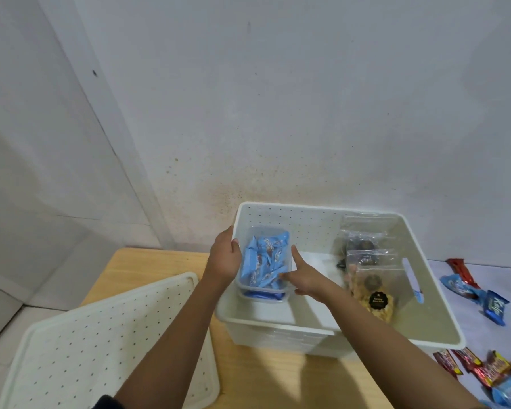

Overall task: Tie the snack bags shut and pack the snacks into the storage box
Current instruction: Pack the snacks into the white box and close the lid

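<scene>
Packing: our left hand point(226, 258) and right hand point(304, 280) grip the snack tub point(266, 261) inside the storage box point(278, 321); next, probably, we let go.

Stained white wall point(278, 98), wooden table point(148, 270)

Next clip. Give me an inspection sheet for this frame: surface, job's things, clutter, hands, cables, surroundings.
Surface: wooden table, with a pale surface to its right.
Job's things: white storage box stands open on the table. Its lid lies flat to the left. A clear tub of blue packets is at the box's left end, and clear bags stand at its right end.
Clutter: loose wrapped snacks lie outside the box on the right, not yet packed.
Hands: left hand grips the tub's left side; right hand holds its right side, thumb raised.
Cables: nothing seen.
Surroundings: plain wall behind, stained near the box.
</scene>
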Motion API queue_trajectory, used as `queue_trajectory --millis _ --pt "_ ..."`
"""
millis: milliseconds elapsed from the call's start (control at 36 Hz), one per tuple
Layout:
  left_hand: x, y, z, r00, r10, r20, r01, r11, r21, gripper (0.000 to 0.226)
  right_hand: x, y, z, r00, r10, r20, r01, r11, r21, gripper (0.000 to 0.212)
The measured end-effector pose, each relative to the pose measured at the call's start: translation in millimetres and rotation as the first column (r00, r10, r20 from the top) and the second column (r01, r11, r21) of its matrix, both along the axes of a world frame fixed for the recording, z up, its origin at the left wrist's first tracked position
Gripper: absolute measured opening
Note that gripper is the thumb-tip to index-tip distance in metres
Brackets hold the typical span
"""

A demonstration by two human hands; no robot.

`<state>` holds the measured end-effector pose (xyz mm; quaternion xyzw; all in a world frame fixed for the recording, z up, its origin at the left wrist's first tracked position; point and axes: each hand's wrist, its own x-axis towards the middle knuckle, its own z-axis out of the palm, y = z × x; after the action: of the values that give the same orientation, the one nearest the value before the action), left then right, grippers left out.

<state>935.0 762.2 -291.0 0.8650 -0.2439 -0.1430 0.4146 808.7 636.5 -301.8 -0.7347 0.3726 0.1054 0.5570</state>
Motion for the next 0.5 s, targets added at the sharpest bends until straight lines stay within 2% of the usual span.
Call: queue_trajectory --millis 83,139,250,333,500 --pt "-6.3 -2.3 5.7 0.967 -0.037 0.253 -0.011 0.983 0.185 0.042 -13.9 -6.4 17.4 0.999 0.041 0.034 -0.035 0.986 -0.166 0.083" --pt "-13.5 -6.9 10.4 0.940 -0.088 0.330 0.022 0.980 0.200 0.043 -28.3 -17.3 32.5 0.996 0.035 0.087 -0.010 0.962 -0.272 0.076" --pt "-39.4 -34.9 30.6 0.945 -0.164 0.284 0.150 0.986 0.071 0.042 -69.4 -44.6 67.8 0.955 -0.076 0.288 0.167 0.938 -0.305 0.062" --pt "-72.3 -73.9 56.8 0.910 -0.273 0.312 0.290 0.957 -0.009 0.042 -112.0 -67.3 92.3 0.908 -0.155 0.388 0.304 0.883 -0.358 0.055" --pt "-174.8 -147.0 96.9 0.764 -0.527 0.372 0.600 0.792 -0.110 0.046 -219.5 -112.7 104.7 0.836 -0.334 0.436 0.519 0.739 -0.429 0.048"
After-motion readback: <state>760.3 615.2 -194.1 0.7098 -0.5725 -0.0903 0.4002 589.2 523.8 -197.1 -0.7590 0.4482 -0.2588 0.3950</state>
